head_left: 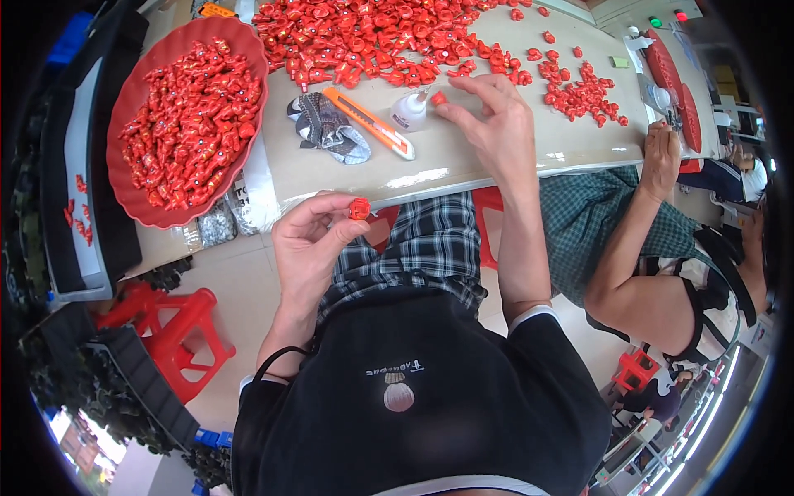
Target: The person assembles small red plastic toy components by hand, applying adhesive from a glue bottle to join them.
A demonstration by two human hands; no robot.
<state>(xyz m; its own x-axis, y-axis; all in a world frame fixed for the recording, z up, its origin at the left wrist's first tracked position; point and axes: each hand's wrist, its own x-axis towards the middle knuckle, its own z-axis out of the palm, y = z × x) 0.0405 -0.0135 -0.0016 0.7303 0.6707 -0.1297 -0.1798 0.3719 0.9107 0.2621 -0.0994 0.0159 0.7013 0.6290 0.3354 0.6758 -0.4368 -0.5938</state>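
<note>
My left hand (310, 248) is held in front of the table edge, thumb and fingertips pinching a small round red plastic piece (359, 208). Above the tabletop, my right hand (500, 124) has a second small red piece (438, 98) at the tips of its thumb and forefinger. That piece is right beside the narrow tip of a small white squeeze bottle (408, 112), which stands upright; I cannot tell whether they touch. Left of the bottle lie an orange utility knife (368, 122) and a crumpled dark patterned cloth (329, 131).
A scalloped red tray (120, 178) full of red figurines stands at the left. Loose red parts (372, 41) are heaped along the back, with a smaller pile (583, 99) at the right. A co-worker's hand (662, 153) rests near the right table edge. A red stool (178, 335) stands lower left.
</note>
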